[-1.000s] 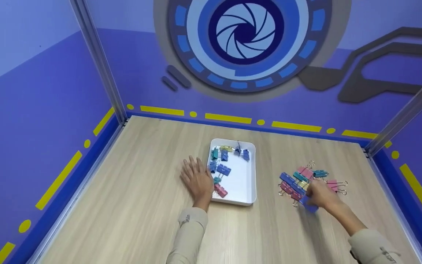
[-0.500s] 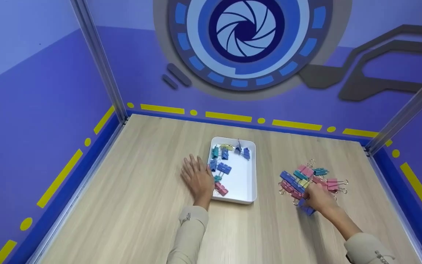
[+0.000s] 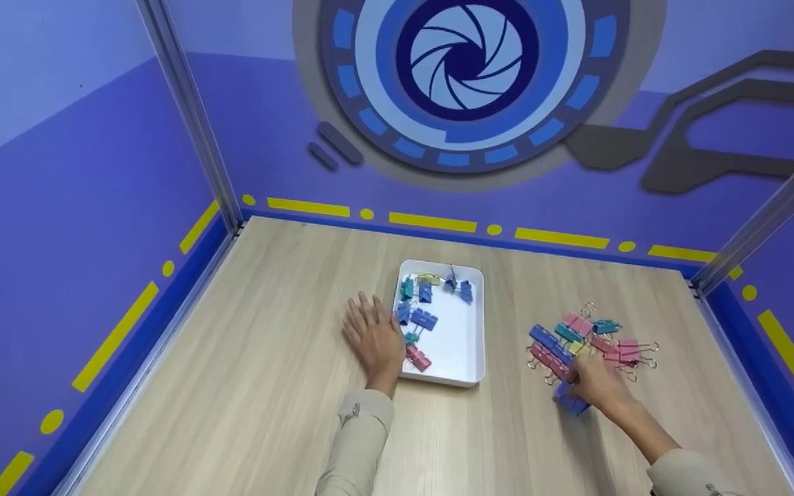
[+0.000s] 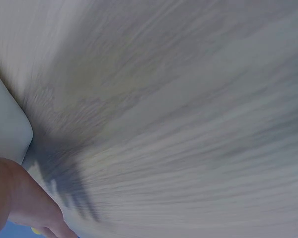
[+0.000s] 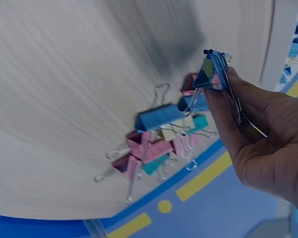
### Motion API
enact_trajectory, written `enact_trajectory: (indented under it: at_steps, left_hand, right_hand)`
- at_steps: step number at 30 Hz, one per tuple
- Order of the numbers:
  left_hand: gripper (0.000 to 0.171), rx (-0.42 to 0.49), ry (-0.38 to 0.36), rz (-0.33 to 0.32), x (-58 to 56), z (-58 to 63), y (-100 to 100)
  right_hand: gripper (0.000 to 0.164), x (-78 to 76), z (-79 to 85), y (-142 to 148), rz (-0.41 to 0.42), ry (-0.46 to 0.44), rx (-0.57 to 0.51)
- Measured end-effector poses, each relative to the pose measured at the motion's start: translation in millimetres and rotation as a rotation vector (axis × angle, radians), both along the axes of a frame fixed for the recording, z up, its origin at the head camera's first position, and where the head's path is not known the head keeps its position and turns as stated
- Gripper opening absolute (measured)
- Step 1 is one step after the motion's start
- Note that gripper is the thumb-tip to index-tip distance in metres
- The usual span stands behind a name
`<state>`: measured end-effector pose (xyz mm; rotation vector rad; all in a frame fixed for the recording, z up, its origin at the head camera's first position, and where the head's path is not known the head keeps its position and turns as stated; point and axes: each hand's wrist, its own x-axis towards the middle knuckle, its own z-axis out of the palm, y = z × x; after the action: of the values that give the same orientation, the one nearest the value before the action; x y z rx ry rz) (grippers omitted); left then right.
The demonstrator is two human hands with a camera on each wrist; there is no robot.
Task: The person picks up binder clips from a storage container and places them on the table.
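My right hand (image 3: 597, 380) pinches a blue binder clip (image 5: 212, 73) by its wire handle, at the near side of a loose heap of binder clips (image 3: 554, 358). Pink, blue, teal and yellow clips make up the heap, part of it hidden behind the fingers. In the right wrist view the held clip's body points away from the fingertips. My left hand (image 3: 375, 341) lies with fingers straight and spread, its thumb side against the left wall of a white tray (image 3: 462, 344). Blue, teal, yellow and red clips, such as a blue clip (image 3: 424, 319), lie mostly along the tray's left side and far end.
A wood-grain table (image 3: 287, 331) carries everything. Behind it stands a blue printed wall panel (image 3: 259, 138), with more panels at both sides. Metal posts (image 3: 194, 117) rise at the table's back corners. Bare tabletop separates the tray from the heap.
My right hand has drawn slightly toward me and left with the blue binder clip, exposing more of the pink clips on the heap's right. My left hand and the tray keep their places.
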<state>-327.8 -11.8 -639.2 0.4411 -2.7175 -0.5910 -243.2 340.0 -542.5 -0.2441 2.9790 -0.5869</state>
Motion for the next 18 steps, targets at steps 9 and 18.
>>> enact_trajectory:
  at_steps: [9, 18]
  left_hand:
    - [0.057, -0.021, -0.017, 0.001, -0.9, -2.3, -1]
    - [0.055, -0.03, 0.047, 0.014, -1.9, -6.6, 0]
  right_hand:
    - [0.006, -11.5, -21.1, 14, -0.062, -0.019, -0.026]
    - [0.007, -28.7, -18.0, 14, -0.059, -0.034, 0.015]
